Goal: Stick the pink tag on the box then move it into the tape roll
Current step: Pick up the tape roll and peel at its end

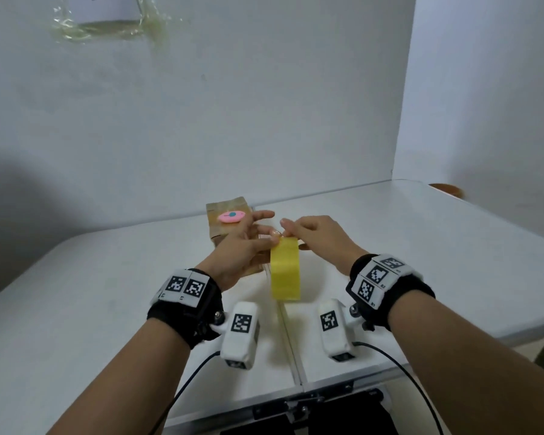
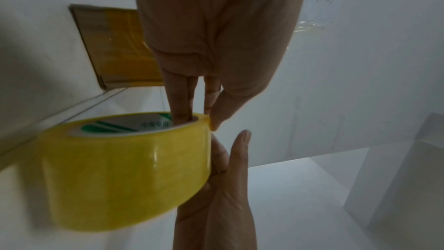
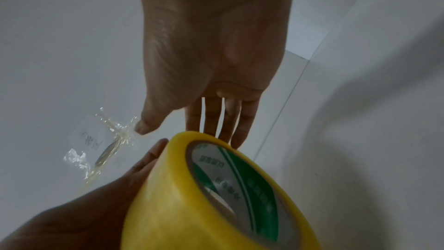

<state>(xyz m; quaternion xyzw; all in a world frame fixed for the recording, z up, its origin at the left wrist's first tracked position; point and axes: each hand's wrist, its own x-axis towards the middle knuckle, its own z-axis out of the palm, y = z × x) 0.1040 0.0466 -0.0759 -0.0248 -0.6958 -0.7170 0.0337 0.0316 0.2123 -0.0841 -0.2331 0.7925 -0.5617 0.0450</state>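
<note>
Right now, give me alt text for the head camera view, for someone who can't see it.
A left hand and a right hand meet atop a glossy yellow tape roll standing on edge on a white folding table. Behind the left hand, a brown cardboard box carries a pink oval tag on its top face.

Ctr frame: yellow tape roll (image 1: pixel 285 271), upright on edge, over white table (image 1: pixel 107 277). L hand (image 1: pixel 242 246) holds its top-left rim; R hand (image 1: pixel 318 235) touches top. Just behind: brown box (image 1: pixel 230 205), pink tag (image 1: pixel 231 216) on top face. Upper left: paper (image 1: pixel 107 11) taped to wall (image 1: pixel 264 105).
</note>
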